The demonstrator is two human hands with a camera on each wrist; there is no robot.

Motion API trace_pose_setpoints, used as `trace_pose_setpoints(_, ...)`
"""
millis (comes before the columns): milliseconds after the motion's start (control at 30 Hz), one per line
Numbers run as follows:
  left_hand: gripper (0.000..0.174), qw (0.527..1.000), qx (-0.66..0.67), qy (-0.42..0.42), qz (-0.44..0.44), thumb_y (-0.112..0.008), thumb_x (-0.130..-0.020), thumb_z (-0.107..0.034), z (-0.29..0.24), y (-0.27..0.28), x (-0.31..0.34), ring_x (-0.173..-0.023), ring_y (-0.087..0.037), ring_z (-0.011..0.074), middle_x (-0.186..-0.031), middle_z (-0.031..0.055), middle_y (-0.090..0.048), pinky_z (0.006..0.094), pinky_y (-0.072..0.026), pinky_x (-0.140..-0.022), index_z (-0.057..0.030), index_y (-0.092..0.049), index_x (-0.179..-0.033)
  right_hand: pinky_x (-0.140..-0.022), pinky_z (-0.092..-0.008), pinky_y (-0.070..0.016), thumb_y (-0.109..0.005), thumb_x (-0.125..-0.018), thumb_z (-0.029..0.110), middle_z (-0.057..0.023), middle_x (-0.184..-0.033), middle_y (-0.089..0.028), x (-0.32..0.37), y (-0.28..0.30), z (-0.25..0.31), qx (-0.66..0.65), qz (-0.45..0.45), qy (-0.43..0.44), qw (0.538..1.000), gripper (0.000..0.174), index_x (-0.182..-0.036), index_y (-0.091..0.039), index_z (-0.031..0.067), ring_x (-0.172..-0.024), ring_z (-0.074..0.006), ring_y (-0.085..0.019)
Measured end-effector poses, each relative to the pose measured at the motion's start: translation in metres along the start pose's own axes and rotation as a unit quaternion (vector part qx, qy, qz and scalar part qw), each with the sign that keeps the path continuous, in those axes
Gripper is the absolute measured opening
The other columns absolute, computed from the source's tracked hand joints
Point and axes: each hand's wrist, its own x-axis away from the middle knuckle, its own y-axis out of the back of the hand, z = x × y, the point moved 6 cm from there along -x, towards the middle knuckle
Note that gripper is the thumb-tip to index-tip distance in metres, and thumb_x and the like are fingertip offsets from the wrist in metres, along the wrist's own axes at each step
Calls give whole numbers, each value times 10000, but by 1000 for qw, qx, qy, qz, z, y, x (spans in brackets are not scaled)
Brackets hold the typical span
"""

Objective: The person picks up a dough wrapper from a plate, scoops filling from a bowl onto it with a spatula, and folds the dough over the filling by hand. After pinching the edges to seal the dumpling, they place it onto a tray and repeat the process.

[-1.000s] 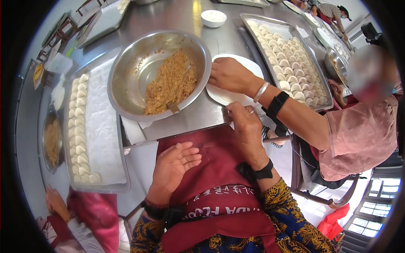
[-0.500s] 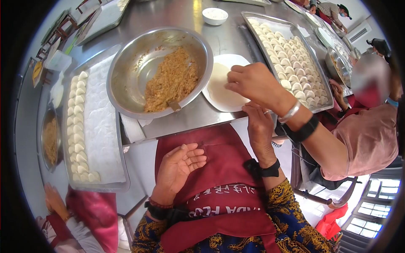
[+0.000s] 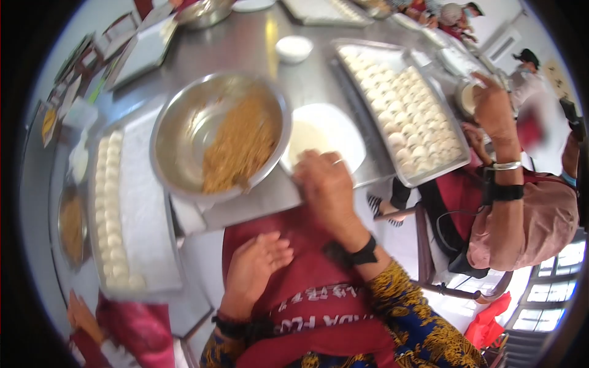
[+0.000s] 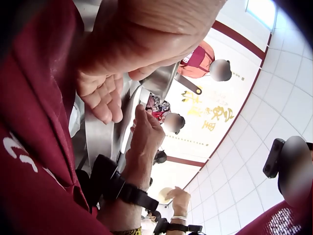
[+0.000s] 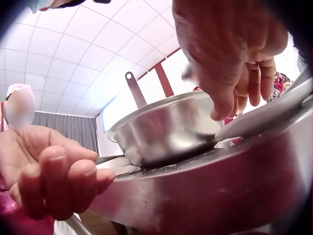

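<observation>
Left tray: a row of dumplings [image 3: 110,205] lines the left side of the tray [image 3: 176,251]; white paper shows beside them, seemingly leaving room for more.
Steel bowl: the bowl [image 3: 169,138] of filling [image 3: 242,144] stands just left of the plate; its high rim limits sideways movement, so lifting before crossing seems wise.
Left hand: the left hand [image 3: 254,270] waits before the apron [image 3: 307,264], palm upward, fingers loosely bent, holding nothing; keeping it cupped should suit receiving dough.
Dough: the pale dough [image 3: 305,136] lies on the white plate [image 3: 350,135], right of the steel bowl; a light pinch at its edge would probably avoid tearing.
Right hand: the right hand [image 3: 331,190] bends its fingers down over the plate's near side; blur hides whether they grip anything.
Front edge: the worktop [image 3: 251,210] ends just before the plate, so a lift towards the body looks easiest.
Right tray: dumplings nearly fill the tray [image 3: 438,170] near the plate, leaving a narrow gap.
</observation>
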Motion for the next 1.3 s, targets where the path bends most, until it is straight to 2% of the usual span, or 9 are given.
trace_pose_setpoints(333, 326, 1000, -28, 6, 2, -503, -1010, -277, 1, 9, -5, -975, -664, 317, -1052, 184, -682, 481, -527, -913, 2, -620, -1132, -721, -388, -453, -714, -695, 87, -108, -930, -604, -9, -26, -2, 35, 9, -48, 998, 152, -793, -640, -3, -877, -289, -564)
trace_pose_setpoints(533, 332, 1000, -25, -3, 6, -500, -1011, -284, 0, 9, -2, -981, -663, 319, -1047, 184, -684, 480, -525, -918, 1, -622, -1131, -780, -409, -479, -687, -755, 68, -113, -1017, -645, -10, -35, -5, 72, 56, -62, 994, 175, -907, -643, -5, -968, -319, -591)
trace_pose_setpoints(633, 331, 1000, 3, -8, 19, -499, -1013, -281, 1, 13, -1, -986, -662, 323, -1049, 185, -684, 480, -518, -928, 1, -622, -1136, -771, -394, -492, -652, -802, 72, -145, -976, -660, -6, -21, -26, -107, -48, -113, 987, 163, -906, -667, -53, -894, -305, -613)
trace_pose_setpoints(667, 332, 1000, 2, -8, 20, -500, -1013, -279, 0, 13, 0, -990, -660, 324, -1055, 187, -682, 480, -514, -933, 5, -619, -1138, -783, -377, -505, -645, -843, 89, -137, -1005, -681, 2, -24, -41, -175, -66, -149, 971, 187, -947, -672, -64, -893, -285, -636)
trace_pose_setpoints(733, 334, 1000, 5, -10, 3, -501, -1013, -277, -4, 13, 2, -995, -658, 326, -1061, 189, -680, 480, -511, -937, 9, -617, -1141, -810, -323, -513, -630, -906, 127, -84, -1058, -690, 11, -26, -68, -414, -31, -368, 832, 192, -975, -684, -44, -895, -211, -655)
trace_pose_setpoints(800, 335, 1000, -8, -10, 4, -498, -1015, -271, -6, 10, 4, -1000, -654, 326, -1069, 194, -674, 479, -511, -936, 17, -607, -1146, -838, -291, -514, -602, -944, 138, -67, -1076, -678, 16, -21, -89, -563, -53, -399, 722, 200, -1005, -676, -38, -916, -152, -645)
trace_pose_setpoints(933, 349, 1000, -23, -12, 10, -488, -1020, -274, -9, 2, 3, -1001, -648, 322, -1090, 198, -662, 482, -505, -947, 28, -582, -1169, -914, -326, -526, -569, -969, 123, -128, -1066, -669, 14, -6, -94, -690, -67, -401, 598, 217, -1085, -605, -56, -965, -189, -646)
trace_pose_setpoints(1000, 352, 1000, -16, -9, 16, -485, -1022, -274, -8, 0, 1, -1006, -646, 322, -1098, 200, -659, 483, -502, -953, 30, -579, -1174, -967, -361, -519, -570, -971, 129, -136, -1084, -665, 21, -6, -90, -746, -98, -438, 491, 194, -1066, -604, -36, -1008, -210, -641)
trace_pose_setpoints(1300, 432, 995, -35, -72, 56, -484, -1027, -257, -20, -42, 3, -1184, -575, 327, -1283, 213, -566, 511, -445, -1046, 33, -450, -1345, -940, -382, -539, -585, -971, 161, -100, -1113, -660, 45, -3, -6, -758, 56, -444, 475, 175, -1049, -618, 7, -1029, -187, -649)
